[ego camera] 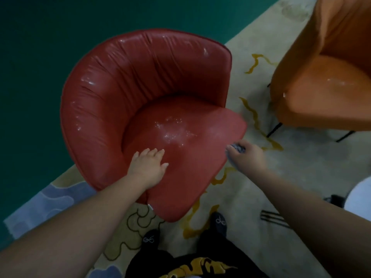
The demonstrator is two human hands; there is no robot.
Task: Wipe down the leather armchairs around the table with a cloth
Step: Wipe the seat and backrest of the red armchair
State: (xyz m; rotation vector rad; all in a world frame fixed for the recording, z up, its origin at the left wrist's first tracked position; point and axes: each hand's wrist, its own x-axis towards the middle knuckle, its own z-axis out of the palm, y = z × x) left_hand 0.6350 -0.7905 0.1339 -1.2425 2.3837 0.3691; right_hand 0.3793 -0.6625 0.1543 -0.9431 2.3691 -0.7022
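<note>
The right hand (pixel 248 155) has its grip closed round a small bunched cloth (pixel 236 147), grey and speckled, which pokes out past the fingers toward the red armchair (pixel 140 93). The cloth sits at the right front edge of the seat cushion, touching or just off it; blur hides which, and also hides any long axis of the wad. The left hand (pixel 149 164) lies flat on the front of the seat cushion, grip wide, fingers straight and pointing toward the chair's back. The red armchair's curved back faces the green floor (pixel 40 47), its seat front pointing toward the person's shoes. Two armchairs show: the red one and an orange armchair (pixel 329 77) at the rug's (pixel 261 187) far right. One cloth, two hands.
</note>
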